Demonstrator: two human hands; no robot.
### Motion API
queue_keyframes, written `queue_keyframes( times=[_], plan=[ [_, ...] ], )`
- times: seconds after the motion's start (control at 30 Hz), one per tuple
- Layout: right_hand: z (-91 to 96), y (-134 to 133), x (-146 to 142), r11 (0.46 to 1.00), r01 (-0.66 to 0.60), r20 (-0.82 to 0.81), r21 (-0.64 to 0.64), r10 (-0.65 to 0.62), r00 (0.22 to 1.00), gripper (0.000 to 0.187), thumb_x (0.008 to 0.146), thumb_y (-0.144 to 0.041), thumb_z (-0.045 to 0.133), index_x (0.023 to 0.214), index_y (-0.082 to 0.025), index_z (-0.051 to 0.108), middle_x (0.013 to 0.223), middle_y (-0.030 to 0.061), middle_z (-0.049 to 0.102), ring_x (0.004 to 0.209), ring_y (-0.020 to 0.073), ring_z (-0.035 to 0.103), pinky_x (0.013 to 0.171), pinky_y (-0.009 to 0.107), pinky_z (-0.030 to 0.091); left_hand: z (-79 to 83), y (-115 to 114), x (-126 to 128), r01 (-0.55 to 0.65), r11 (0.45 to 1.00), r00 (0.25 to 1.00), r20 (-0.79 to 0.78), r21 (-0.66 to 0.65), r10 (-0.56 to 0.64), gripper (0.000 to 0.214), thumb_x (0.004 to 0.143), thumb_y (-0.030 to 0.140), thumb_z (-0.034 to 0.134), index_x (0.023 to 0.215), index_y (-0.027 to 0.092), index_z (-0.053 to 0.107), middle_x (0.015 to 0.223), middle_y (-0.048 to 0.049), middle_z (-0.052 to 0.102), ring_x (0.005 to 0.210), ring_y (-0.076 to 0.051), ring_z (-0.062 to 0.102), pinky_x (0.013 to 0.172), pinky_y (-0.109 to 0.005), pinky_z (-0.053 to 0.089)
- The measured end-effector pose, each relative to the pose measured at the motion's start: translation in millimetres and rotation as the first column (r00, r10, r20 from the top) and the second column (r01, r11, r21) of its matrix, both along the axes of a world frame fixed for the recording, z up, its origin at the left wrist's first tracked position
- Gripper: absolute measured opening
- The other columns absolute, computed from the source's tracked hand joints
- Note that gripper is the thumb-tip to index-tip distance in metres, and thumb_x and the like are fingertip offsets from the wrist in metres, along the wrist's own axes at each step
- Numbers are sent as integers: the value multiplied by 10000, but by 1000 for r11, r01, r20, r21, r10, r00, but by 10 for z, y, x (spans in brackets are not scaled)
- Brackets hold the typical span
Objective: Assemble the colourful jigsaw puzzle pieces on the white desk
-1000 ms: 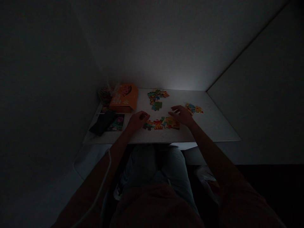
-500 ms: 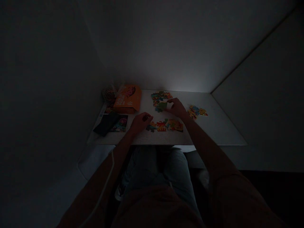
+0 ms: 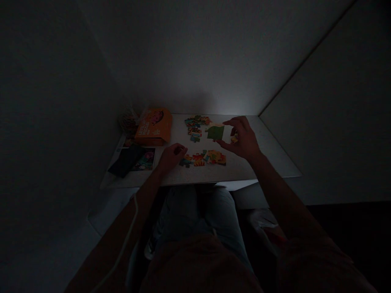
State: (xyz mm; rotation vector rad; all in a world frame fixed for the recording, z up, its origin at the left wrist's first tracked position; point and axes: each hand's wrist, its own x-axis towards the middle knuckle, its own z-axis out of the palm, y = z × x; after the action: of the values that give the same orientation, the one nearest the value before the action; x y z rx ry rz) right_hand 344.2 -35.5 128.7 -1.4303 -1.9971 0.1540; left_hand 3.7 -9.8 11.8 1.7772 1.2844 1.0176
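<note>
Middle of the table (image 3: 275, 162): right hand (image 3: 241, 138) open, fingers curved, just beside green jigsaw piece (image 3: 215, 132); left hand (image 3: 171, 158) curled, grip unclear, beside near puzzle pieces (image 3: 203, 158).

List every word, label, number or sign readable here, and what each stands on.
Nothing can be read: the white lettering on the orange box is too small and dim to make out, and the picture card shows no readable text.
</note>
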Motion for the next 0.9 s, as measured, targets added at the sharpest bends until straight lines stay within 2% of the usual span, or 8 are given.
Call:
queue_keyframes(
  times=[0.1, 0.23, 0.37, 0.5, 0.67, 0.77, 0.9],
  plan=[
    [-201, -84, 163, 999, -19, -22, -29, 19, 1000, 630, 923, -616, 901, 1478, -365, 737, 1588, 163, 659, 1105, 362, 752, 1049, 593, 710, -8, 6, -1, -4, 1000, 1000, -6, -2, 4, 385, 1009, 605, 728, 1015, 225, 782, 945, -82, 831, 872, -262, 754, 813, -397, 552],
    [-538, -135, 346, 979, -71, -46, -193, 63, 997, 559, 899, -686, 881, 1368, -397, 783, 1556, 157, 695, 996, 341, 741, 1047, 621, 702, -30, 14, -2, 5, 1000, 1000, -15, 0, -5, 416, 1021, 624, 720, 1033, 215, 791, 962, -87, 831, 877, -259, 756, 823, -398, 551],
    [-769, -8, 351, 955, -63, -97, -289, 37, 995, 458, 945, -702, 810, 1294, -405, 815, 1503, 178, 717, 1001, 370, 758, 978, 636, 703, -55, 31, 0, -1, 1000, 1000, -31, 0, 1, 399, 1027, 608, 721, 1045, 215, 790, 960, -74, 827, 875, -248, 743, 834, -390, 543],
    [-884, 328, 59, 946, -65, -87, -317, 39, 995, 399, 995, -622, 816, 1311, -381, 842, 1502, 160, 735, 1035, 362, 772, 1086, 612, 649, -63, 43, 6, -6, 1000, 999, -43, -15, 5, 384, 1040, 586, 714, 1050, 209, 788, 937, -61, 816, 857, -230, 720, 815, -369, 533],
    [-960, 798, -481, 917, -2, -4, -399, 0, 1000, 565, 1017, -458, 889, 1527, -248, 766, 1654, 173, 642, 1036, 261, 721, 1121, 485, 606, -35, 29, 6, -9, 1000, 999, -54, -25, 8, 356, 1049, 554, 727, 1055, 203, 786, 970, -73, 829, 890, -231, 745, 826, -364, 542],
    [-956, 957, -675, 924, 22, 50, -381, -3, 999, 513, 1013, -454, 951, 1450, -237, 791, 1601, 160, 676, 1088, 251, 694, 1064, 432, 596, -18, 15, 9, -8, 1000, 998, -62, -20, 6, 366, 1058, 558, 720, 1074, 199, 791, 969, -74, 825, 879, -229, 738, 828, -367, 543],
    [-898, 992, -696, 956, 48, 150, -291, -4, 989, 367, 1051, -480, 935, 1284, -215, 836, 1524, 148, 736, 1103, 271, 689, 1013, 438, 570, -18, 6, 16, 0, 1000, 998, -69, -16, -1, 363, 1069, 547, 714, 1071, 191, 787, 950, -67, 817, 853, -217, 729, 806, -359, 533]
  ],
)
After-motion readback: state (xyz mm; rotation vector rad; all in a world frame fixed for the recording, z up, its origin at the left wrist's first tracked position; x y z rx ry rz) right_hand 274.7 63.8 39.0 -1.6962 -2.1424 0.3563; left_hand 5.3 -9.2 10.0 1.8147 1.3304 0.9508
